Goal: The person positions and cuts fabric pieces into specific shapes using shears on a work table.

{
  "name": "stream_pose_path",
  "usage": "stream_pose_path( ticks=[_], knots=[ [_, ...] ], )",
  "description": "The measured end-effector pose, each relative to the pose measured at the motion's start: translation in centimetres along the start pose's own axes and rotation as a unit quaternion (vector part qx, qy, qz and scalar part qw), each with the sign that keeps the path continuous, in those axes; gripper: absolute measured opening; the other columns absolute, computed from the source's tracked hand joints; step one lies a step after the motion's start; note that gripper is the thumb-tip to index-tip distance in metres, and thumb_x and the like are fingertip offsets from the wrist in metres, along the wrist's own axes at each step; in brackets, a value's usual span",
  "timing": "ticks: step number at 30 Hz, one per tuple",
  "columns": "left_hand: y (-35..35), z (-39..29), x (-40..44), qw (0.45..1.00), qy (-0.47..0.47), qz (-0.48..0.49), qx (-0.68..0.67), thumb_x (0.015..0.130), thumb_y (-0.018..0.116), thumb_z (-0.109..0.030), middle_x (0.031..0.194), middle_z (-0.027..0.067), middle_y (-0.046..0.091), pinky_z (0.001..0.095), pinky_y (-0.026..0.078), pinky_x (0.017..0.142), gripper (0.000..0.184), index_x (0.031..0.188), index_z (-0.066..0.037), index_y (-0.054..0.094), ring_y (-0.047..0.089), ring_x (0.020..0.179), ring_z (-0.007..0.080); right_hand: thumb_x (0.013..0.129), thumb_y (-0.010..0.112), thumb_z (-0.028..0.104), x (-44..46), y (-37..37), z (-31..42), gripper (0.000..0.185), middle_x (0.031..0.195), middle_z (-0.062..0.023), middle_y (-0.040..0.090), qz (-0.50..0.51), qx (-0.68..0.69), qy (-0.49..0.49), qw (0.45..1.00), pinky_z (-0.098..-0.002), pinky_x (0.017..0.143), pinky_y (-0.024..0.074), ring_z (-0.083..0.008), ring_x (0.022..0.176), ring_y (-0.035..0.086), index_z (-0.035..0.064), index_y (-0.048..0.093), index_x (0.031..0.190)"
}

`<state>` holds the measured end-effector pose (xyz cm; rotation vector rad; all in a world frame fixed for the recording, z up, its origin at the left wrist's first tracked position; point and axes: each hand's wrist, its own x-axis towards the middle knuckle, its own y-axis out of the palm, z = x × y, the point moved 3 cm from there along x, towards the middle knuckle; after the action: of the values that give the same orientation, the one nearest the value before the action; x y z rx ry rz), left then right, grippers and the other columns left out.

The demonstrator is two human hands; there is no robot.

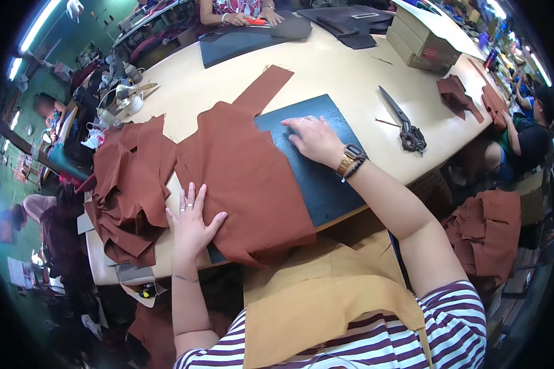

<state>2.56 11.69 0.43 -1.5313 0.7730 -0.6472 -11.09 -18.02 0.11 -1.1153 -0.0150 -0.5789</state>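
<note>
A rust-brown fabric piece (246, 178) with a narrow strip reaching toward the far side lies in front of me, partly over a dark blue flat board (335, 184). My left hand (194, 221) rests with spread fingers on the left edge of this fabric. Beyond its right edge, my right hand (317, 138) lies on the board, fingers pointing left and thumb apart, holding nothing visible. Left of the fabric is a crumpled heap of the same brown cloth (129, 184). Large dark scissors (403, 123) with wrapped handles lie to the right of the board.
Across the pale table (351, 71), a person's hands (252, 18) work over dark material (246, 44). A cardboard box (418, 43) stands at the far right. Brown scraps (455, 95) lie near the right edge, and more brown cloth (486, 234) is stacked below. A yellow apron (326, 301) covers my lap.
</note>
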Motion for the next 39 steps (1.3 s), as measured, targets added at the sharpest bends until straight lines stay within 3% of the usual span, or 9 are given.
stream_pose_path(
  ticks=[9, 21, 24, 26, 29, 32, 35, 37, 39],
  knots=[
    [1.1, -0.1, 0.2, 0.999, 0.025, -0.026, -0.008, 0.083, 0.056, -0.056, 0.155, 0.012, 0.018, 0.0695, 0.005, 0.105, 0.079, 0.147, -0.019, 0.028, 0.012, 0.142, 0.0366, 0.085, 0.063, 0.024, 1.6, 3.0, 1.1, 0.034, 0.107, -0.0023, 0.066, -0.009, 0.068, -0.057, 0.996, -0.0559, 0.101, 0.0344, -0.0224, 0.111, 0.056, 0.0177, 0.057, 0.118],
    [1.2, -1.5, 2.3, 0.999, -0.004, -0.007, 0.031, 0.083, 0.05, -0.064, 0.155, 0.0106, 0.018, 0.0715, 0.005, 0.103, 0.086, 0.148, -0.015, 0.024, 0.013, 0.142, 0.0364, 0.07, 0.06, 0.011, 1.9, 0.4, -0.7, 0.034, 0.07, 0.0007, 0.063, -0.15, 0.02, -0.056, 0.987, -0.0363, 0.081, 0.0431, -0.0202, 0.072, 0.062, 0.0149, 0.059, 0.104],
    [1.5, -0.8, 2.7, 0.998, -0.03, -0.004, 0.049, 0.085, 0.047, -0.063, 0.156, 0.0104, 0.016, 0.0701, 0.003, 0.105, 0.084, 0.149, -0.016, 0.021, 0.012, 0.143, 0.0356, 0.065, 0.062, 0.011, -0.7, -6.8, -6.4, 0.033, 0.07, -0.0117, 0.066, -0.2, -0.002, 0.0, 0.98, -0.0369, 0.06, 0.0507, -0.0277, 0.066, 0.064, 0.0085, 0.063, 0.098],
    [1.4, -0.1, 3.8, 0.997, -0.05, -0.012, 0.049, 0.086, 0.044, -0.065, 0.156, 0.0108, 0.016, 0.0701, 0.003, 0.105, 0.083, 0.149, -0.016, 0.021, 0.011, 0.143, 0.0352, 0.064, 0.061, 0.017, -3.7, -12.2, -10.1, 0.034, 0.077, -0.0136, 0.066, -0.143, -0.074, 0.161, 0.974, -0.0401, 0.067, 0.0513, -0.0291, 0.073, 0.065, 0.014, 0.065, 0.098],
    [1.3, 0.7, 6.3, 0.997, -0.067, -0.022, 0.031, 0.085, 0.045, -0.066, 0.155, 0.0117, 0.017, 0.0709, 0.002, 0.104, 0.085, 0.148, -0.013, 0.023, 0.012, 0.142, 0.0366, 0.071, 0.06, 0.016, -9.3, -17.7, -14.2, 0.026, 0.079, -0.01, 0.066, -0.211, -0.08, 0.265, 0.937, -0.0386, 0.068, 0.0505, -0.0279, 0.075, 0.064, 0.0121, 0.065, 0.096],
    [0.8, 0.8, 8.7, 0.995, -0.077, -0.016, 0.069, 0.086, 0.042, -0.066, 0.154, 0.0149, 0.017, 0.0699, 0.008, 0.105, 0.083, 0.148, -0.013, 0.024, 0.013, 0.142, 0.0362, 0.075, 0.062, 0.016, -13.2, -19.6, -15.4, 0.022, 0.08, -0.0094, 0.065, -0.269, -0.153, 0.26, 0.915, -0.0376, 0.07, 0.0499, -0.027, 0.078, 0.064, 0.0085, 0.065, 0.096],
    [0.4, 0.1, 9.5, 0.992, -0.056, -0.059, 0.101, 0.087, 0.044, -0.064, 0.153, 0.0181, 0.019, 0.0692, 0.013, 0.105, 0.08, 0.147, -0.015, 0.026, 0.015, 0.142, 0.0365, 0.077, 0.066, 0.019, -14.3, -17.5, -11.8, 0.024, 0.084, -0.0111, 0.065, -0.298, -0.074, 0.135, 0.942, -0.0367, 0.073, 0.0493, -0.0263, 0.082, 0.064, 0.0049, 0.065, 0.096],
    [-0.3, -1.9, 8.9, 0.99, -0.011, -0.092, 0.104, 0.086, 0.046, -0.062, 0.152, 0.0189, 0.02, 0.0695, 0.013, 0.104, 0.078, 0.147, -0.017, 0.027, 0.017, 0.141, 0.0368, 0.077, 0.071, 0.026, -14.0, -14.8, -9.0, 0.03, 0.088, -0.0123, 0.066, -0.214, -0.041, 0.074, 0.973, -0.0354, 0.076, 0.049, -0.0276, 0.086, 0.064, 0.0038, 0.065, 0.097],
    [-0.8, -4.9, 7.2, 0.991, 0.089, -0.066, 0.074, 0.084, 0.055, -0.057, 0.15, 0.0149, 0.028, 0.0696, 0.011, 0.105, 0.072, 0.143, -0.02, 0.036, 0.022, 0.14, 0.0341, 0.079, 0.071, 0.031, -13.4, -11.7, -5.8, 0.039, 0.112, -0.0118, 0.063, -0.087, 0.039, -0.004, 0.995, -0.0422, 0.095, 0.0412, -0.0263, 0.104, 0.06, 0.0054, 0.064, 0.108]
  ],
)
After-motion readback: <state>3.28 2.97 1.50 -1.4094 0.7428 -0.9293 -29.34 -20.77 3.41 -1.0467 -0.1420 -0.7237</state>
